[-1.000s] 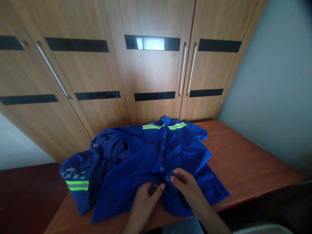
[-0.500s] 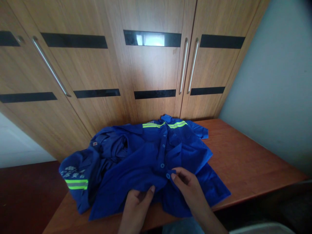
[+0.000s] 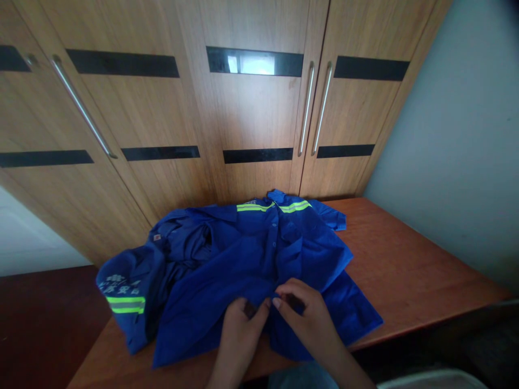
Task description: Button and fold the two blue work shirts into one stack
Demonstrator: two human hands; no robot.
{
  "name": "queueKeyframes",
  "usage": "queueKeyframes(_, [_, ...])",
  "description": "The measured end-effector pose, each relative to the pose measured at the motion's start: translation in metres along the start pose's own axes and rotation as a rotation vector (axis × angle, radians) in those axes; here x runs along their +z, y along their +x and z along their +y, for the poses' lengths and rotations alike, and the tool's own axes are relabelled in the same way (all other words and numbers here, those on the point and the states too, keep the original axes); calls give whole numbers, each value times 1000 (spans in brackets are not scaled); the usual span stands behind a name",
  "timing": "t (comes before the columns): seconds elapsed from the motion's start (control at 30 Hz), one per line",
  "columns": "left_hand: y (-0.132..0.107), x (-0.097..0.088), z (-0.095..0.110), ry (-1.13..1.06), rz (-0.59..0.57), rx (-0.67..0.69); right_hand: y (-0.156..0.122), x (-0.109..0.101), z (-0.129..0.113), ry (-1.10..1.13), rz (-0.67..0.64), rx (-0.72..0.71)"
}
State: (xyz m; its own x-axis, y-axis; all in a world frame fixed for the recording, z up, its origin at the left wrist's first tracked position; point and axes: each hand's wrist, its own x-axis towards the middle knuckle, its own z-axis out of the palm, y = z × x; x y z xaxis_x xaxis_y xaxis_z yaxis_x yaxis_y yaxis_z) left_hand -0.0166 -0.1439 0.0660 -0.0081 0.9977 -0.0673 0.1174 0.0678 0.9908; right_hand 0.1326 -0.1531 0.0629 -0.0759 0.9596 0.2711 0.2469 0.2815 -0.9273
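Observation:
A blue work shirt (image 3: 227, 259) with yellow-green reflective stripes lies spread on a reddish wooden table (image 3: 405, 270), collar away from me. My left hand (image 3: 241, 329) and my right hand (image 3: 308, 319) meet at the buttoned front near the hem. Both pinch the fabric of the placket, fingertips almost touching. A row of blue buttons runs up the middle toward the collar. One sleeve with a reflective stripe and white lettering (image 3: 121, 294) hangs over the table's left edge.
Wooden wardrobe doors with long metal handles (image 3: 310, 108) and black inlay strips stand right behind the table. A grey wall (image 3: 454, 135) bounds the right side. The table's front edge is close to my body. Dark floor shows at the lower left.
My left hand has moved up and right along the placket until its fingertips meet the right hand's. The lowest visible button is now covered by my fingers. The shirt has barely shifted.

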Motion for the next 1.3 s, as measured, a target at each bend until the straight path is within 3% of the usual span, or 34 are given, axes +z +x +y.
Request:
queueKeyframes(0.1, [-4, 0, 7, -141, -60, -89, 3, 0, 5, 15, 18, 23])
queueKeyframes(0.27, [-6, -2, 0, -223, -41, -146, 4, -2, 12, 21, 43, 49])
queueKeyframes(0.43, [1, 2, -10, -173, -36, -59, 3, -3, 12, 36, 37, 64])
queueKeyframes(0.53, [7, 6, -14, -137, -26, 9, 3, -5, 14, 99, -41, 115])
queueKeyframes(0.63, [9, 8, -18, -101, -38, 26, 5, -7, 18, 154, -104, 143])
queueKeyframes(0.77, [8, 11, -20, -126, 5, -2, 9, -9, 24, 138, -90, 137])
queueKeyframes(0.93, [4, 13, -11, -198, -9, -34, 9, -7, 22, -52, 3, 32])
queueKeyframes(1.13, [-2, 7, 1, -145, -69, -105, 7, -7, 22, -319, 73, -196])
queueKeyframes(1.3, [-7, 0, 5, -171, -134, -122, 7, -10, 24, -436, 16, -347])
